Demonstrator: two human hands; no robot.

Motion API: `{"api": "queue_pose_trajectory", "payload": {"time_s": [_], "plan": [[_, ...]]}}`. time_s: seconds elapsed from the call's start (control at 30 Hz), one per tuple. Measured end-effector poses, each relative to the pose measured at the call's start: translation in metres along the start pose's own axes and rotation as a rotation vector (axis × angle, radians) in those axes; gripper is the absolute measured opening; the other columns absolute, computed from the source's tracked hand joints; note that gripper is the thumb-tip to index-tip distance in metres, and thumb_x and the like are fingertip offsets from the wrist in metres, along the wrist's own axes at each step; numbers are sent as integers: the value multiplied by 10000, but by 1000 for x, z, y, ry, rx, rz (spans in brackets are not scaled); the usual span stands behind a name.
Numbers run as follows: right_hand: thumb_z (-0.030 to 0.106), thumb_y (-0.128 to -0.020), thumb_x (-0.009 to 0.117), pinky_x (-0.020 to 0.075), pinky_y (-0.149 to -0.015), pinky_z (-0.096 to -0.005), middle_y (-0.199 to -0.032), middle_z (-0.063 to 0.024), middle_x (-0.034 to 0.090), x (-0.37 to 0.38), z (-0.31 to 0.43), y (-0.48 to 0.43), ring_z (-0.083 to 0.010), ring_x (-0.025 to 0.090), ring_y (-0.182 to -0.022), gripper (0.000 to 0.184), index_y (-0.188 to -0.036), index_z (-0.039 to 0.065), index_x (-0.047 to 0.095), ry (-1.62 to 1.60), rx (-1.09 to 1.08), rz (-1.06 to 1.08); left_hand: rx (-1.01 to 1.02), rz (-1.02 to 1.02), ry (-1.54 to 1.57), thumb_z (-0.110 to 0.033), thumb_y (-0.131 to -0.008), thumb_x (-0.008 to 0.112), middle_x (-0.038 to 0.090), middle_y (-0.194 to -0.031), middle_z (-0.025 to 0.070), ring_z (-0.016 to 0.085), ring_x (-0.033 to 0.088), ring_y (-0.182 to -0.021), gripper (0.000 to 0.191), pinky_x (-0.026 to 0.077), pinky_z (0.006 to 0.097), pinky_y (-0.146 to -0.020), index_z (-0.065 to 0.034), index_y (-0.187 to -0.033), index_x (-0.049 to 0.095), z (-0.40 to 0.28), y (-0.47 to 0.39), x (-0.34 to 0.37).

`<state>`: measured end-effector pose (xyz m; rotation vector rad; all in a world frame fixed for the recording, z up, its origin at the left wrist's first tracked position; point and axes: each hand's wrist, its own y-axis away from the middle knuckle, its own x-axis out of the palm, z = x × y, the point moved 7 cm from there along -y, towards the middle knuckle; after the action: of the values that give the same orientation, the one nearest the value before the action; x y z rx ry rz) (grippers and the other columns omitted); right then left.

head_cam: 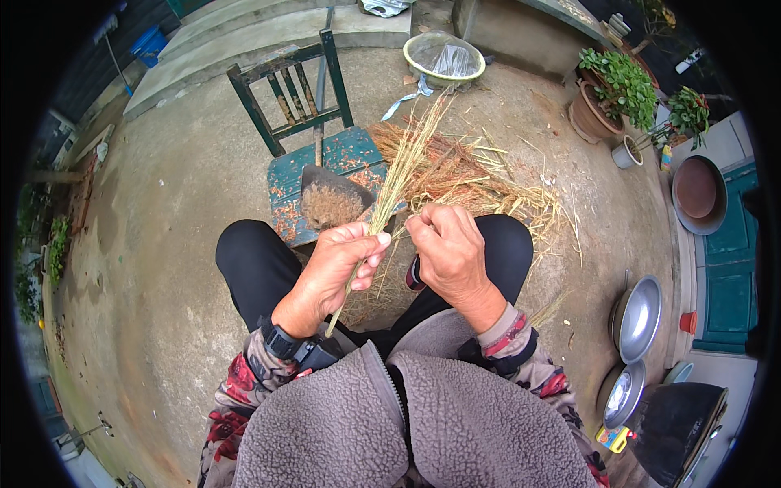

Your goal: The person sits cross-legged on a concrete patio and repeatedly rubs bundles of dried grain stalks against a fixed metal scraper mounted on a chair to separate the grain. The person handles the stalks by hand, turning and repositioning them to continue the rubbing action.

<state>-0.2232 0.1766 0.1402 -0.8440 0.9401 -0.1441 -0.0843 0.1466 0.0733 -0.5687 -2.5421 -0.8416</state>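
My left hand (345, 262) is closed around a thin bundle of pale dry stalks (399, 174), whose feathery heads point up and away from me. Just right of it, my right hand (448, 250) has its fingers curled in; whether a stalk is pinched in them cannot be told. Beyond both hands a heap of reddish and straw-coloured stalks (451, 168) lies on the ground. To the left of the heap stands a green wooden chair (354, 149), its seat scattered with reddish bits. A dark metal shovel blade (335, 198) rests on the seat, bearing a brown clump.
A plastic-lined basin (444, 58) sits beyond the heap, near concrete steps (268, 49). Potted plants (595, 113) stand at the upper right. Metal pans (637, 320) and a large black pot (674, 427) are at the right. Loose stalks litter the concrete around my feet.
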Motion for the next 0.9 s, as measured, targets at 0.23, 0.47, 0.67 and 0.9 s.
{"api": "queue_pose_trajectory", "payload": {"time_s": [0.23, 0.47, 0.67, 0.9], "plan": [[5, -696, 633, 435, -677, -358, -863, -108, 555, -17, -19, -4, -273, 550, -765, 194, -881, 15, 579, 225, -91, 68, -46, 5, -29, -83, -910, 647, 507, -658, -26, 27, 385, -480, 97, 285, 180, -384, -37, -856, 580, 2, 6, -7], [-25, -727, 643, 443, -711, -368, -880, -74, 593, -32, -30, -6, -267, 571, -808, 174, -879, 52, 608, -77, 62, -23, -61, -38, -21, -77, -905, 651, 508, -655, -28, 24, 391, -473, 90, 279, 182, -381, -37, -862, 583, 3, 8, -17], [22, -730, 660, 378, -753, -372, -957, -41, 583, -3, 1, 1, -236, 554, -867, 245, -965, 86, 632, -68, 69, 117, -44, -64, -43, -88, -893, 674, 522, -640, -33, 19, 395, -463, 107, 278, 183, -381, -47, -834, 594, -1, 12, -11], [54, -702, 647, 380, -733, -377, -889, -51, 549, 6, 11, 2, -233, 539, -835, 215, -914, 65, 611, 4, -52, 234, 3, -126, -206, -103, -881, 696, 530, -637, -43, 5, 389, -461, 105, 267, 178, -386, -64, -824, 617, -2, 18, -13]]}}
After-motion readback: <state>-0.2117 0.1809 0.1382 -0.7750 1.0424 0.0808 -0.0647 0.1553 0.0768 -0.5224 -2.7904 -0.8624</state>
